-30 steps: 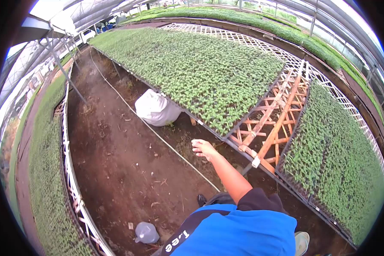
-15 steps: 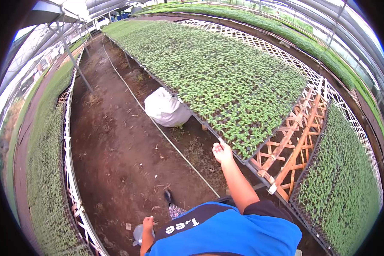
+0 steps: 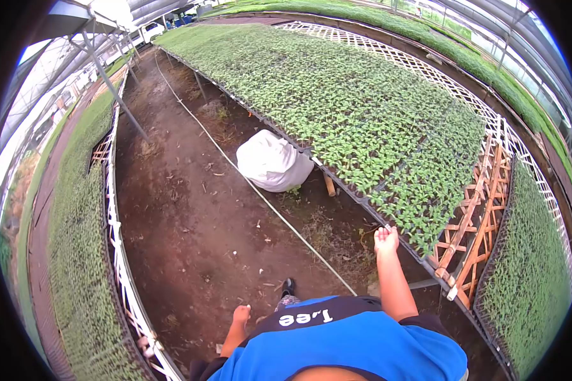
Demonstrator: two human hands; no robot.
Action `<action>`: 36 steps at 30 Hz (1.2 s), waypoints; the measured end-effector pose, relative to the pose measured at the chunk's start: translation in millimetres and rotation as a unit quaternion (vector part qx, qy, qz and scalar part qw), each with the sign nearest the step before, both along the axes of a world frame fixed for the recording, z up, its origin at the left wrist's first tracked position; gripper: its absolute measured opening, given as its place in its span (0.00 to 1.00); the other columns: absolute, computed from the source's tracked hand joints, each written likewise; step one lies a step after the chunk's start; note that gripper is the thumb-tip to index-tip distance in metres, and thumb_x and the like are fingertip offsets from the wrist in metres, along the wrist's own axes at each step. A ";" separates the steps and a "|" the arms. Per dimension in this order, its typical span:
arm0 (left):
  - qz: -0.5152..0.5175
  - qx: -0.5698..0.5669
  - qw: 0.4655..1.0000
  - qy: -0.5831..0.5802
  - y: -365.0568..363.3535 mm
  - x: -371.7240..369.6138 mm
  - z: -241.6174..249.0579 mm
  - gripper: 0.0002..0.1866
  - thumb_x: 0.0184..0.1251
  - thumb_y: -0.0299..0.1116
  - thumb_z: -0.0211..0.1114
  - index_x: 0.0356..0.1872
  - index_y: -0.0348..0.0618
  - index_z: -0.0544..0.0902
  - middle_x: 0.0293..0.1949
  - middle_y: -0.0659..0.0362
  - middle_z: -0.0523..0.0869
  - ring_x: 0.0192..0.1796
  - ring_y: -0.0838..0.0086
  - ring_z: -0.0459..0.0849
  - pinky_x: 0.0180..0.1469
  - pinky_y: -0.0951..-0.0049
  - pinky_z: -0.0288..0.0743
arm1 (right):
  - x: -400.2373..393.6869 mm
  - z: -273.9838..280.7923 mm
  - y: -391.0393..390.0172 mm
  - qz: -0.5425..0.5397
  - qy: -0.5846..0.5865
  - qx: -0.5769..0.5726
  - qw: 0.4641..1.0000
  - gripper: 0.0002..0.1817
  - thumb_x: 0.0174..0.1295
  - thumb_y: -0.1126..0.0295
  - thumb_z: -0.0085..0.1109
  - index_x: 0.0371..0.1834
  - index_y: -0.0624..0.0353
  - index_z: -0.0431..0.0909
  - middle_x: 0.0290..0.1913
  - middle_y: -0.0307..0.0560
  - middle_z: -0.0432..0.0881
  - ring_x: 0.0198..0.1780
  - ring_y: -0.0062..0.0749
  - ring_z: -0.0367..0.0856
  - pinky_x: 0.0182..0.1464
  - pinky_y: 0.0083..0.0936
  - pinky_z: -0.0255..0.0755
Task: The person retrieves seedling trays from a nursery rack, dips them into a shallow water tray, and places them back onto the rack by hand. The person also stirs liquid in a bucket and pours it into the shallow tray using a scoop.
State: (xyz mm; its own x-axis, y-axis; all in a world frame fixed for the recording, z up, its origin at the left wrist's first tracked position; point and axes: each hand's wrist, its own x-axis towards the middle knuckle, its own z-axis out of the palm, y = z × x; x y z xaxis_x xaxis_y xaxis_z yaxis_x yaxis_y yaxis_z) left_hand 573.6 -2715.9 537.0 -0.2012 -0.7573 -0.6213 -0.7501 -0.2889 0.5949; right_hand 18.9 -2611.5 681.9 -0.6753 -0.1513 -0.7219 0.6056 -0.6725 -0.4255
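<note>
My right hand (image 3: 386, 240) is closed at the near edge of the raised bench, its curled fingers on the rim of the end seedling tray (image 3: 419, 206). That tray is full of small green seedlings, and a narrow dark seam parts it from the trays behind. My left hand (image 3: 240, 315) hangs low over the dirt floor beside my body, fingers curled in. Whatever it may hold is hidden.
A white sack (image 3: 273, 162) sits on the dirt aisle by the bench, and a pale hose (image 3: 260, 193) runs along the floor. Wooden lattice (image 3: 473, 222) shows between the trays and another seedling block (image 3: 531, 267). More seedlings (image 3: 82, 273) line the left side.
My right hand and the end tray have shifted right along the bench, opening a seam and narrowing the lattice gap. My view has turned left. The translucent object beside my left hand is out of sight.
</note>
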 end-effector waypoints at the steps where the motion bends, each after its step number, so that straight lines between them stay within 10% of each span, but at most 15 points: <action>1: 0.037 0.002 0.999 0.010 -17.6 -1.6 1.6 0.18 0.57 0.44 0.53 0.17 0.40 0.76 0.11 0.59 0.72 0.15 0.73 0.71 0.21 0.69 0.64 | -1.6 0.5 -4.3 -0.023 -0.007 0.024 0.999 0.13 0.59 0.57 0.47 0.23 0.53 0.66 0.18 0.35 0.66 0.16 0.24 0.63 0.19 0.20 0.62; 16: 0.030 0.011 0.999 -0.032 -203.7 3.8 22.7 0.14 0.54 0.43 0.59 0.26 0.41 0.77 0.20 0.58 0.79 0.25 0.76 0.76 0.30 0.72 0.69 | 12.9 13.4 -51.9 -0.279 0.025 0.178 0.943 0.20 0.55 0.61 0.54 0.48 0.53 0.60 0.41 0.40 0.70 0.40 0.28 0.67 0.40 0.29 0.61; 22: -0.253 -0.029 0.953 -0.166 -211.0 44.5 -1.2 0.15 0.55 0.43 0.57 0.24 0.39 0.78 0.19 0.53 0.79 0.26 0.67 0.78 0.33 0.69 0.70 | 13.5 9.8 -43.2 -0.270 0.064 0.225 0.934 0.15 0.50 0.62 0.59 0.34 0.55 0.65 0.32 0.39 0.69 0.34 0.28 0.65 0.39 0.32 0.61; 36: -0.044 0.024 0.999 0.007 -241.7 -65.1 40.9 0.13 0.52 0.41 0.61 0.26 0.41 0.76 0.23 0.59 0.78 0.28 0.74 0.74 0.34 0.71 0.69 | 14.1 2.6 -34.9 -0.225 0.061 0.222 0.947 0.18 0.49 0.63 0.61 0.39 0.54 0.66 0.41 0.40 0.69 0.44 0.30 0.66 0.47 0.34 0.59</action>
State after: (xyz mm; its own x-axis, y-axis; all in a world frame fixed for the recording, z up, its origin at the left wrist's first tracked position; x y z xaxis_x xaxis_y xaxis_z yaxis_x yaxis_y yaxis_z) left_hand 508.5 -2957.6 578.0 -0.2749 -0.7052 -0.6535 -0.7652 -0.2511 0.5928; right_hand 33.0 -2646.4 684.5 -0.6816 0.4719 -0.5592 0.2285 -0.5888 -0.7753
